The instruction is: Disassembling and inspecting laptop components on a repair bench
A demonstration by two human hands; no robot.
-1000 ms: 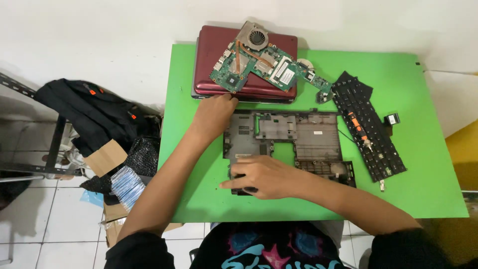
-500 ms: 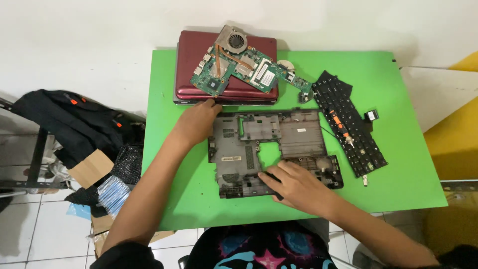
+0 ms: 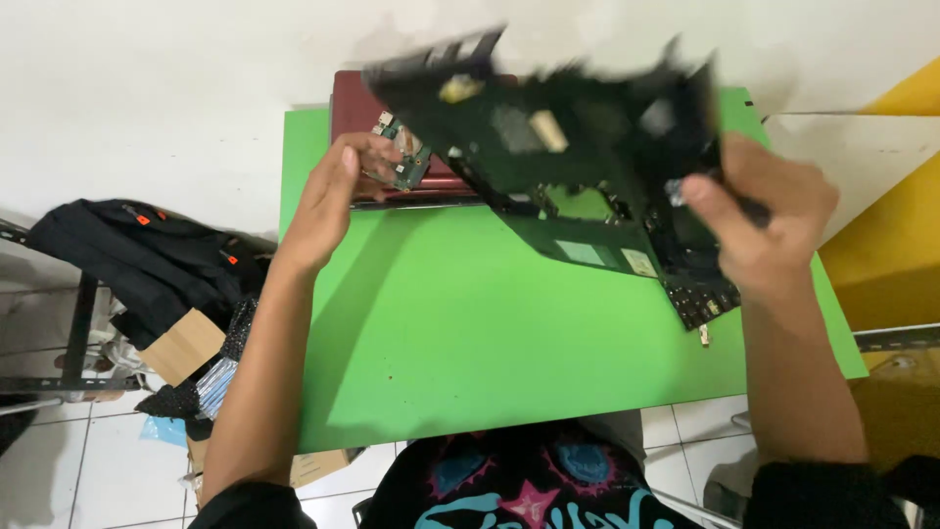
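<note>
I'm looking down on a bright green table (image 3: 470, 343) pushed against a white wall (image 3: 176, 88), with pale floor tiles (image 3: 59, 470) to the left and a yellow panel (image 3: 881, 255) at the right edge. On the floor left of the table lie a black bag (image 3: 147, 255), a brown cardboard box (image 3: 181, 345) and a small clear packet (image 3: 213, 384) just beside it.

My right hand (image 3: 759, 216) is closed on the right edge of the black laptop base (image 3: 578, 137), fingers wrapped over it, holding it tilted up above the table; it is blurred. Two pale rectangular labels (image 3: 609, 257) show on its lower part, and a tan patch (image 3: 548, 130) higher up. My left hand (image 3: 338, 201) is open, fingers spread, just beside the base's left end; I cannot tell whether it touches it.

Behind, a dark red laptop (image 3: 357, 108) lies at the table's far edge with a green circuit board (image 3: 406, 167) on it. A black keyboard (image 3: 707, 299) peeks out below the base.
</note>
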